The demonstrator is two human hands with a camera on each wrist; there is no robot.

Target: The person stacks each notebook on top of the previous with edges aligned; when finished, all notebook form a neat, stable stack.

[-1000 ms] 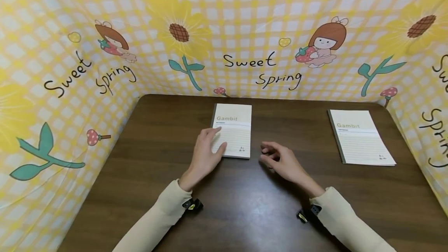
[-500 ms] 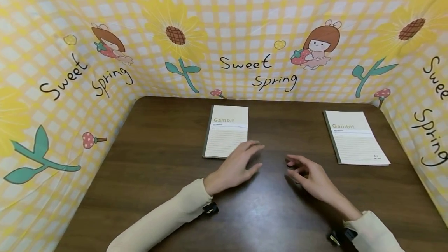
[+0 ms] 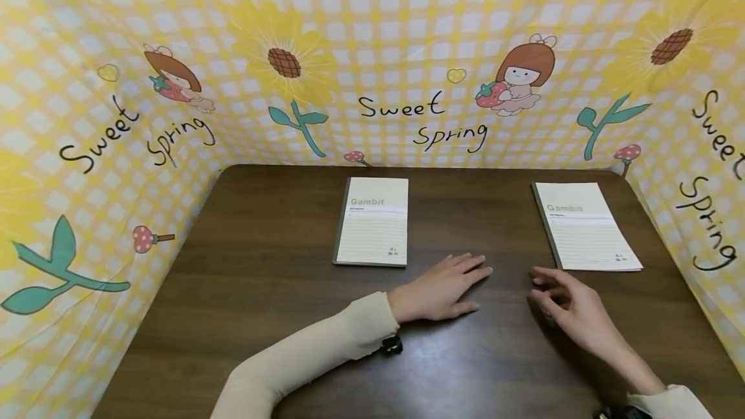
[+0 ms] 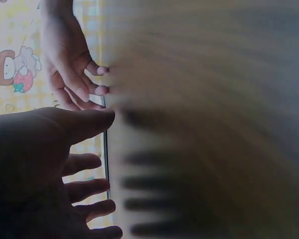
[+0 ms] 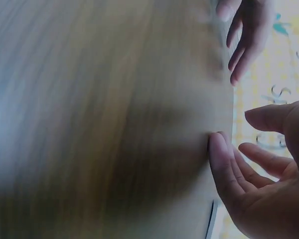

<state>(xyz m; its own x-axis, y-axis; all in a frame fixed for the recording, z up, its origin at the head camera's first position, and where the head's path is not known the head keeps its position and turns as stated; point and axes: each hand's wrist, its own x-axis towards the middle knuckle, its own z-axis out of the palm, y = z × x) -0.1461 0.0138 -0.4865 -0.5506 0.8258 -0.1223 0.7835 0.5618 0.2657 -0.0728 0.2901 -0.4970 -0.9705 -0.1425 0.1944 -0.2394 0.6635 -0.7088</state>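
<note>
From the head view I see my left hand (image 3: 440, 290) lying flat on the dark table (image 3: 262, 290), fingers straight and spread narrow, holding nothing, while my right hand (image 3: 567, 306) hovers with loosely curled fingers, also empty, just short of the right notebook (image 3: 584, 228). That notebook lies flat near the table's right edge; a 2nd notebook (image 3: 372, 222) sits closed at the centre, apart from both hands. I judge the right notebook light, thin and floppy, its cover smooth, so I would pinch it at the near corner or slide it by the spine. The left wrist view is blurred; it shows both hands (image 4: 45, 169) open. The right wrist view, also blurred, shows relaxed fingers (image 5: 229, 172) over the wood.
</note>
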